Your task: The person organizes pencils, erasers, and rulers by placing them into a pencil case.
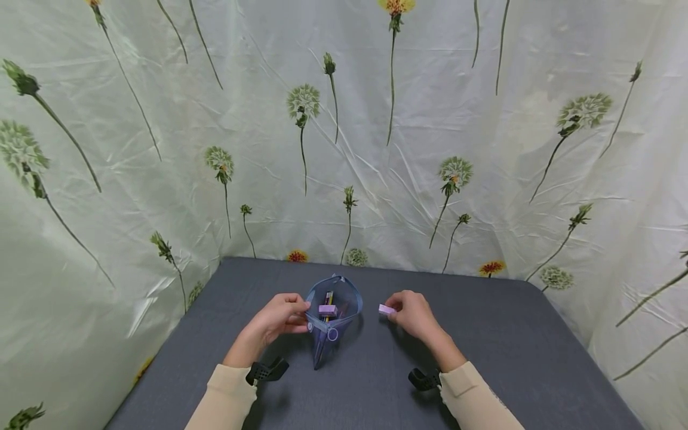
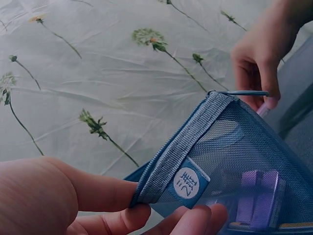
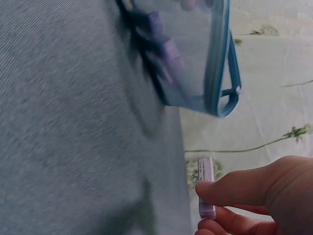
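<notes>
A blue mesh zip pouch point(image 1: 350, 298) stands on the table with its mouth spread open. My left hand point(image 1: 275, 318) pinches the left edge of its zipped rim between thumb and fingers, beside a small blue tag point(image 2: 190, 182) with a round white label. Several pencils point(image 1: 329, 296) and a purple eraser point(image 1: 327, 310) show inside; the left wrist view has purple blocks point(image 2: 257, 196) through the mesh. To the right of the pouch and apart from it, my right hand point(image 1: 415, 315) pinches a small lilac eraser point(image 3: 206, 169) with printed lettering between thumb and fingers.
The dark grey table point(image 1: 258, 280) extends around both hands. Behind it and along its sides hangs a pale curtain point(image 1: 258, 107) printed with dandelions. A black wrist strap point(image 1: 267, 370) is on the left sleeve, another strap point(image 1: 424, 379) on the right one.
</notes>
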{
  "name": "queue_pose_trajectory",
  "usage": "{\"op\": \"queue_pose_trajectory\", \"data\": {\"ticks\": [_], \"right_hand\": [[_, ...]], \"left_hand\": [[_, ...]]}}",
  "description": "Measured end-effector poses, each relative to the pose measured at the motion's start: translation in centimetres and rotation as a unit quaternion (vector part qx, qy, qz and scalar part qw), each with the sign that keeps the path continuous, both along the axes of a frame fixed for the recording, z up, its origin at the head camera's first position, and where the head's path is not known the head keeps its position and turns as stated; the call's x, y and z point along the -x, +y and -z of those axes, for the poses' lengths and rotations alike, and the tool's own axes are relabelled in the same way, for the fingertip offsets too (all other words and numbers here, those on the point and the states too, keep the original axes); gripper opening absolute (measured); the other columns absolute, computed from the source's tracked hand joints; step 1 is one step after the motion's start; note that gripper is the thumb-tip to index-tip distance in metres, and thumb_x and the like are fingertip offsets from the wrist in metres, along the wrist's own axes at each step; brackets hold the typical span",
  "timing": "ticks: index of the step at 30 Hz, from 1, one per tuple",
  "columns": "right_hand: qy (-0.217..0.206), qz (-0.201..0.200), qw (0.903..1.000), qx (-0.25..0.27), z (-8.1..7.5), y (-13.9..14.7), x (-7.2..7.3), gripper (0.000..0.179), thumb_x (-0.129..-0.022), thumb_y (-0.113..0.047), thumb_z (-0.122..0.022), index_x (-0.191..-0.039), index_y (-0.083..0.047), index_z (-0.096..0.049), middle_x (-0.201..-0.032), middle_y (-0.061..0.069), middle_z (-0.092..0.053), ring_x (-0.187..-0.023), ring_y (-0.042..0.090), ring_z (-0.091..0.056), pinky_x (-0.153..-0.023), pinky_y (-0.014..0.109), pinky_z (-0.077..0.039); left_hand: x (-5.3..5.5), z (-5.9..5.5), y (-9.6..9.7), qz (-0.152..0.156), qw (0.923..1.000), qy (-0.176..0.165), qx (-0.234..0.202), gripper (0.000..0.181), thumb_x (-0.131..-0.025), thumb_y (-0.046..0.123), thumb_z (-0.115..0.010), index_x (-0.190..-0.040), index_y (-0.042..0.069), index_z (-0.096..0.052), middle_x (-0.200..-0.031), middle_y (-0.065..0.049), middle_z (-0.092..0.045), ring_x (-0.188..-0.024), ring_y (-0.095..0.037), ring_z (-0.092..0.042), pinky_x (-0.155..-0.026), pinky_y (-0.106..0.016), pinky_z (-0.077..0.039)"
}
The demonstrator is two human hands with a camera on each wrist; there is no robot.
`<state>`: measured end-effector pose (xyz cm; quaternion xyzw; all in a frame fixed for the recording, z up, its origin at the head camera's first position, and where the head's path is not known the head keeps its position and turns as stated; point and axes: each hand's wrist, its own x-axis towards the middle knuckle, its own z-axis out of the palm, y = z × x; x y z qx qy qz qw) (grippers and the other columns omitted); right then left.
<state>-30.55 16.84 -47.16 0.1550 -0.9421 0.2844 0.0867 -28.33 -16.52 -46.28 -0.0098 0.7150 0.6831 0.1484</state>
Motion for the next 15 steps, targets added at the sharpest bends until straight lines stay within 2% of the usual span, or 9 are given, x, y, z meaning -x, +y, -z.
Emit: {"op": "queue_pose_trajectory", "data": {"ticks": [9, 15], "right_hand": [[-0.003, -0.012, 0.9998, 0.015, -2.4, -1.6, -0.9, 0.015, -0.081, -0.005, -0.081, -0.091, -0.016, -0.078, -0.080, -0.008, -0.066, -0.072, 0.009, -0.059, -0.067, 0.034, -0.051], [0.007, -0.024, 0.9996, 0.014, -3.5, -2.6, -1.4, 0.016, -0.081, -0.006, -0.082, -0.091, -0.017, -0.078, -0.083, -0.007, -0.063, -0.073, 0.008, -0.059, -0.068, 0.033, -0.051]], "left_hand": [[0.1, 0.2, 0.1, 0.006, 0.9998, 0.000, -0.019, 0.018, -0.099, 0.014, -0.063, -0.087, 0.002, -0.059, -0.084, -0.014, -0.063, -0.067, -0.019, -0.068, -0.066, -0.036, -0.059], [0.1, 0.3, 0.2, 0.004, 0.9998, -0.003, -0.021, 0.018, -0.100, 0.014, -0.063, -0.087, 0.002, -0.059, -0.084, -0.013, -0.064, -0.067, -0.019, -0.068, -0.065, -0.036, -0.059]]}}
